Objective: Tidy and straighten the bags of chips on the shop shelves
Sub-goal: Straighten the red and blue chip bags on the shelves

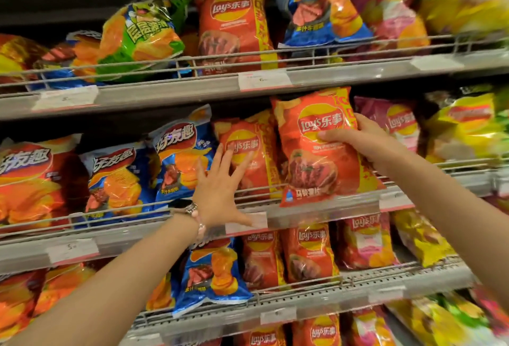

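My right hand (360, 139) grips a red Lay's bag (316, 158) by its right side, thumb across the front; the bag stands in front of the middle shelf's wire rail (143, 204), its bottom over the shelf edge. My left hand (220, 183), with a watch on the wrist, has its fingers spread flat against a second red Lay's bag (248, 150) standing behind the rail. To the left of it a blue bag (179, 153) leans tilted.
Three shelves are packed with chip bags: orange and blue ones at the left, pink (396, 120) and yellow (468, 128) at the right. On the top shelf a green bag (143, 34) and a blue bag (319, 7) lie askew. Price labels (264, 80) line the shelf edges.
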`<state>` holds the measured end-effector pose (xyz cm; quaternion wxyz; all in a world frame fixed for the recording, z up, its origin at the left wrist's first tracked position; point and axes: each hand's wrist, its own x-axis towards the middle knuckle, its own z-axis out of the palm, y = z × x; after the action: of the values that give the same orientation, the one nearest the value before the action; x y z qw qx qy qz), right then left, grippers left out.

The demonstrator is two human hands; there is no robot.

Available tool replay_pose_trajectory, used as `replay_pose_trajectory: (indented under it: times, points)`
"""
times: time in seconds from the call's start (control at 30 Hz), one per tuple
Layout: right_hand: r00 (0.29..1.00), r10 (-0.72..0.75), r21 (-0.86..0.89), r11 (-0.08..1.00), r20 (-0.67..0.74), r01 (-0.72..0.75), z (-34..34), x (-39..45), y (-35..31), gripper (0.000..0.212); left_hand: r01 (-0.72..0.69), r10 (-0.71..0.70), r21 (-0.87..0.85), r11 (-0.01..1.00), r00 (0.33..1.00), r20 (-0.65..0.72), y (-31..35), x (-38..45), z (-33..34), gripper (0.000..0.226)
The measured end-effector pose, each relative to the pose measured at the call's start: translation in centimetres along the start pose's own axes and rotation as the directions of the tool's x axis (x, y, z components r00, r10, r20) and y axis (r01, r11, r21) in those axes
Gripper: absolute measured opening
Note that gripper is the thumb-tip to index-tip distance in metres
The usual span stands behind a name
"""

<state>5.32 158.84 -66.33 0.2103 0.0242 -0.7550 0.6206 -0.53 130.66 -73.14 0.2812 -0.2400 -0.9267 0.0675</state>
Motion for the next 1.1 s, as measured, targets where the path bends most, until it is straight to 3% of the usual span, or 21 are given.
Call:
replay_pose_trajectory:
  times: [0.33, 0.63, 0.87, 1.0, 1.07, 1.1]
  points:
    - [0.948, -0.112, -0.021, 0.994, -0.297, 0.111, -0.4, 5.0, 2.0, 0.08, 0.076, -0.078, 0.121, 0.99, 0.997, 0.013, 0.4, 1.2, 1.0, 0.141]
    - [0.975, -0.107, -0.069, 0.993, -0.196, 0.095, 1.9, 6.4, 7.3, 0.067, 0.106, -0.108, 0.142, 0.984, 0.994, 0.002, 0.5, 1.4, 1.7, 0.145]
    - [0.951, -0.256, -0.426, 0.89, -0.172, 0.162, 2.8, 6.1, 8.9, 0.076, 0.119, -0.123, 0.147, 0.982, 0.992, 0.016, 0.5, 1.4, 1.7, 0.144]
    - [0.933, -0.301, -0.589, 0.797, -0.196, 0.134, 3.3, 5.6, 9.2, 0.074, 0.082, -0.1, 0.149, 0.985, 0.988, 0.115, 1.0, 1.2, -0.5, 0.134]
    - [0.924, -0.319, -0.636, 0.763, -0.212, 0.118, 3.4, 5.5, 9.3, 0.072, 0.042, -0.049, 0.114, 0.993, 0.997, 0.057, 1.3, 1.4, -3.6, 0.119]
    - [0.917, -0.331, -0.652, 0.75, -0.224, 0.112, 3.6, 5.5, 9.3, 0.07, 0.0, 0.006, 0.116, 0.993, 0.999, -0.051, 1.5, 1.6, -5.3, 0.109]
